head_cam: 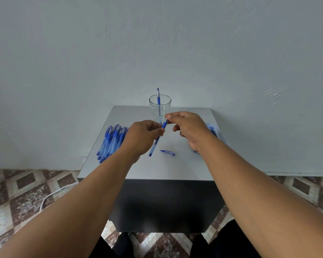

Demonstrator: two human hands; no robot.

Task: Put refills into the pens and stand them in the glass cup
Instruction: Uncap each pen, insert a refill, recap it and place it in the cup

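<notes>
Floor cable: white, lies on the patterned tile floor, left of the table.
Table: grey top, dark front, set against a pale wall.
Pen pile: blue pens heaped on the table's left side, lying roughly parallel, caps toward the far edge; just left of the left hand.
Left hand: fingers curled, thumb and fingertips pinching the held pen at about its middle, just below the blue grip section.
Held pen: blue with a translucent barrel, uncapped, held above the table top, tilted; lower end toward the viewer, tip end raised toward the cup.
Loose cap: blue, lies flat on the table just right of the held pen's lower end, apart from both hands.
Glass cup: clear, upright at the far middle edge of the table, directly behind the two hands.
Pen in cup: one blue pen, standing nearly upright, its top rising above the rim.
Right hand: fingers curled, thumb and forefinger pinching the upper tip end of the held pen; whether it also holds a refill cannot be told.
Clear tray: on the table's right edge, mostly hidden behind the right hand and forearm; blue contents inside, too obscured to identify.
</notes>
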